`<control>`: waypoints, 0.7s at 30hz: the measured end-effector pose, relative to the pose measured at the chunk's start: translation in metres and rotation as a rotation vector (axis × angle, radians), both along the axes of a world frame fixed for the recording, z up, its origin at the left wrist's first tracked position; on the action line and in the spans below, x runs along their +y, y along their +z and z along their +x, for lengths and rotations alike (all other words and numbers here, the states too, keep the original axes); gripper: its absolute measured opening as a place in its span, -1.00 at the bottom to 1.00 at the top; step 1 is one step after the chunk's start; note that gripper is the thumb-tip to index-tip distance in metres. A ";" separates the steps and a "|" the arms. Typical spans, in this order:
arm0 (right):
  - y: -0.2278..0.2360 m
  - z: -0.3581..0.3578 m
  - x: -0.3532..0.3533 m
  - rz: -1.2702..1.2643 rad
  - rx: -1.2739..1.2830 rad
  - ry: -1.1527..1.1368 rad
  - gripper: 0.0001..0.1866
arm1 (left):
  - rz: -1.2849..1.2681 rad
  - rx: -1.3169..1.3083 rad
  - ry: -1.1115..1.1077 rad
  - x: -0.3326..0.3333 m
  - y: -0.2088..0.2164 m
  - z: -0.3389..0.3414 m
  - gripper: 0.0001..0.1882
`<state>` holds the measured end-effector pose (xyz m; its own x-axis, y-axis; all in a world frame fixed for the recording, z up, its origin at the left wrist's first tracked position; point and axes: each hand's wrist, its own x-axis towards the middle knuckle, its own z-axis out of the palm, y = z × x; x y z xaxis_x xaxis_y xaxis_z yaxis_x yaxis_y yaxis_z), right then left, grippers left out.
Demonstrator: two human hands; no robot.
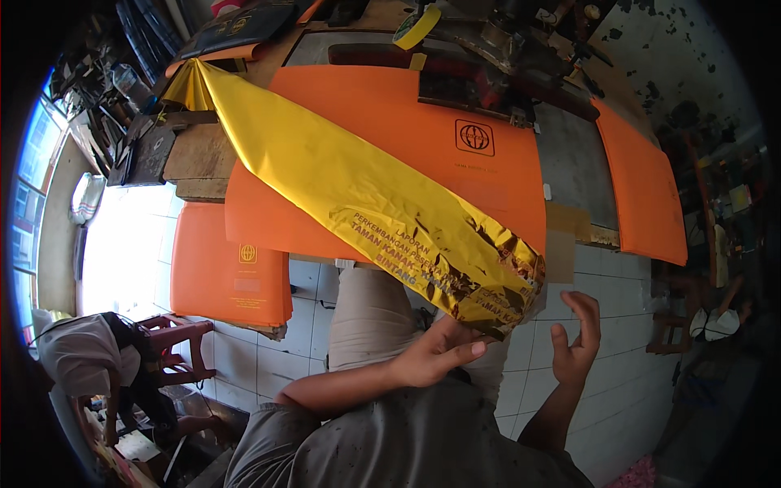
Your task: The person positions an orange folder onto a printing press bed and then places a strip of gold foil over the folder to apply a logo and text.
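A long gold foil sheet (325, 175) stretches diagonally from the far left toward me, its near end creased, with dark worn patches and printed lettering. My left hand (443, 350) is at that near end, fingers partly hidden behind the foil's lower edge and thumb pointing right; it appears to grip the foil. Just right of the foil's end, my right hand (578, 337) is raised, fingers bent and apart, holding nothing. Beneath the foil lies a large orange folder cover (390, 98) with a dark emblem, on the worktable.
A stamping press (496, 41) stands at the table's back, a yellow tape roll (416, 28) beside it. More orange covers are stacked at right (639, 183) and lower left (220, 276). A person (89, 358) bends near a red stool (191, 350) at far left.
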<state>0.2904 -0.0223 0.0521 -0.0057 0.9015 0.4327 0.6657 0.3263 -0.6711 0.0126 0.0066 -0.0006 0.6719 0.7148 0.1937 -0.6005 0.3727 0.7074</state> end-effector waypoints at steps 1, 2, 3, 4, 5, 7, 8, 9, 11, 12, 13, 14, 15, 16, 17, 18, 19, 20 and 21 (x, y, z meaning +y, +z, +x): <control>-0.006 -0.002 0.004 0.041 0.014 -0.030 -0.41 | 0.009 -0.013 0.000 0.001 0.002 0.000 -0.24; -0.009 -0.004 0.007 0.081 0.027 -0.061 -0.35 | 0.009 -0.012 0.001 0.001 0.003 0.000 -0.24; -0.011 -0.007 0.010 0.081 0.027 -0.060 -0.35 | 0.018 -0.010 -0.007 0.001 0.005 -0.001 -0.24; -0.013 -0.010 0.012 0.069 0.032 -0.049 -0.32 | 0.027 -0.007 -0.016 0.001 0.006 -0.001 -0.23; -0.014 -0.013 0.013 0.057 0.036 -0.039 -0.28 | 0.026 -0.007 -0.016 0.001 0.006 -0.001 -0.23; -0.018 -0.017 0.015 0.036 0.039 -0.040 -0.28 | 0.046 0.013 -0.029 0.001 0.007 -0.002 -0.23; -0.019 -0.018 0.015 0.015 0.042 -0.040 -0.27 | 0.046 0.013 -0.030 0.001 0.007 -0.002 -0.23; -0.021 -0.019 0.015 0.015 0.042 -0.040 -0.27 | 0.050 0.006 -0.030 0.000 0.006 -0.002 -0.23; -0.024 -0.021 0.012 -0.015 0.055 -0.072 -0.31 | 0.054 -0.002 -0.030 -0.002 0.005 -0.001 -0.23; -0.026 -0.020 0.010 -0.015 0.055 -0.072 -0.31 | 0.053 -0.017 -0.026 -0.003 0.004 -0.001 -0.24; -0.028 -0.020 0.008 -0.027 0.059 -0.084 -0.33 | 0.052 -0.032 -0.021 -0.004 0.004 -0.001 -0.25; -0.030 -0.019 0.006 -0.038 0.062 -0.096 -0.34 | 0.053 -0.032 -0.019 -0.005 0.003 -0.001 -0.25; -0.032 -0.018 0.005 -0.039 0.062 -0.097 -0.34 | 0.044 -0.019 -0.029 -0.006 0.002 -0.002 -0.25; -0.035 -0.017 0.003 -0.051 0.067 -0.108 -0.36 | 0.036 -0.006 -0.038 -0.006 0.002 -0.003 -0.26; -0.037 -0.016 0.002 -0.064 0.072 -0.118 -0.38 | 0.035 -0.006 -0.038 -0.006 0.003 -0.004 -0.26; -0.040 -0.014 0.002 -0.064 0.071 -0.119 -0.38 | 0.046 -0.011 -0.038 -0.007 0.004 -0.005 -0.26; -0.044 -0.013 0.001 -0.079 0.095 -0.107 -0.41 | 0.057 -0.016 -0.037 -0.007 0.006 -0.006 -0.26; -0.046 -0.013 0.001 -0.095 0.119 -0.095 -0.43 | 0.057 -0.016 -0.037 -0.008 0.007 -0.008 -0.26; -0.044 -0.014 0.001 -0.095 0.119 -0.095 -0.43 | 0.084 -0.002 -0.024 -0.009 0.009 -0.012 -0.23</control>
